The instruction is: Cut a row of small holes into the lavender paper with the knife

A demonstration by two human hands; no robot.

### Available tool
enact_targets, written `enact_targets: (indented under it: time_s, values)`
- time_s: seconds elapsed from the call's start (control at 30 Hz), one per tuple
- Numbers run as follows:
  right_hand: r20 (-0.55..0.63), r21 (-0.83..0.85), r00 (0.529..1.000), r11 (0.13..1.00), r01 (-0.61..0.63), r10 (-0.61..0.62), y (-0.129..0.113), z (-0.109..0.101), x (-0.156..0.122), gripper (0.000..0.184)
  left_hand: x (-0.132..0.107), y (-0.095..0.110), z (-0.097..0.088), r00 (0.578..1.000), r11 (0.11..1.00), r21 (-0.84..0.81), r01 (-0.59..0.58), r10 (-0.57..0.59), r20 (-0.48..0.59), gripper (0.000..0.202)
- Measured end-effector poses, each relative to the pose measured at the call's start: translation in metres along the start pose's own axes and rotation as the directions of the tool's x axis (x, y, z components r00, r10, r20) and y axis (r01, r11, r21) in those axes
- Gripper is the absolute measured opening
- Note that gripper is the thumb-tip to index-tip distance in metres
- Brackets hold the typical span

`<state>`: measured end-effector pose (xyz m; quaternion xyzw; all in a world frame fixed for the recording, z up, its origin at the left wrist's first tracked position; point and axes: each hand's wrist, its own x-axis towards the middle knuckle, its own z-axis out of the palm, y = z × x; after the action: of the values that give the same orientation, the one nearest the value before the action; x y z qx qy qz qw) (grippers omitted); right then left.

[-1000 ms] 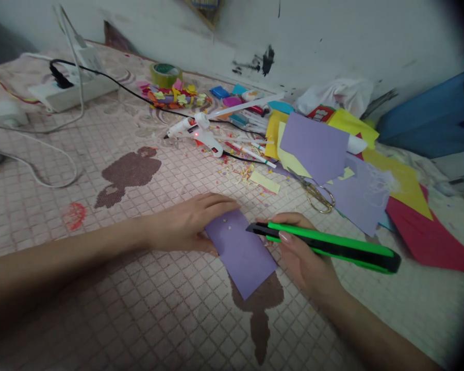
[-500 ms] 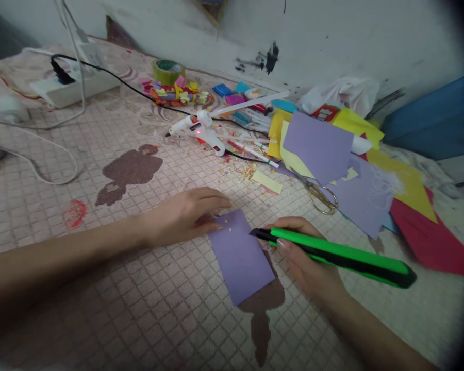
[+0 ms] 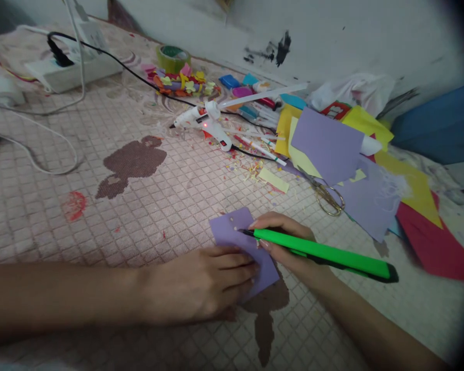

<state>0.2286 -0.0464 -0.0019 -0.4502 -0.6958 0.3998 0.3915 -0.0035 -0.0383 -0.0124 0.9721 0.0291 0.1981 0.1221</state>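
My left hand (image 3: pixel 212 281) lies across the lower part of a small purple sheet of paper (image 3: pixel 225 232), fingers stretched out and pressing it to the cloth. In my right hand (image 3: pixel 303 265) is a green and black utility knife (image 3: pixel 325 251), held near its front end. The knife's dark tip points left, over the paper's upper part, close to two tiny pale marks. Whether the tip touches the paper I cannot tell. My left hand covers much of the sheet.
A white glue gun (image 3: pixel 203 121) with its cord lies beyond the paper. Gold-handled scissors (image 3: pixel 327 198), paper scraps and a pile of coloured sheets (image 3: pixel 328 147) are to the right. At the back are a roll of tape (image 3: pixel 172 59) and a white power strip (image 3: pixel 75 74).
My left hand has moved from the paper's upper left edge down onto its lower part. The knife tip has shifted left, nearer the pale marks. The view has tilted slightly.
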Motion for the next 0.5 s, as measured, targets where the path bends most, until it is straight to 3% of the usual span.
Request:
enact_targets:
  time_s: [0.13, 0.33, 0.5]
  values:
    - [0.0, 0.01, 1.0, 1.0, 0.021, -0.021, 0.003, -0.002, -0.002, 0.024, 0.0, -0.001, -0.001, 1.0, 0.999, 0.034, -0.011, 0.012, -0.001, 0.032]
    - [-0.045, -0.04, 0.998, 0.998, -0.045, 0.043, 0.002, 0.001, -0.013, 0.029, 0.002, 0.002, -0.002, 1.0, 0.998, 0.065, 0.008, -0.009, 0.018, 0.032]
    - [-0.06, -0.115, 0.998, 0.993, 0.0, -0.007, 0.003, 0.004, -0.014, 0.033, 0.001, 0.002, -0.002, 0.999, 0.998, 0.066, 0.019, -0.021, 0.024, 0.032]
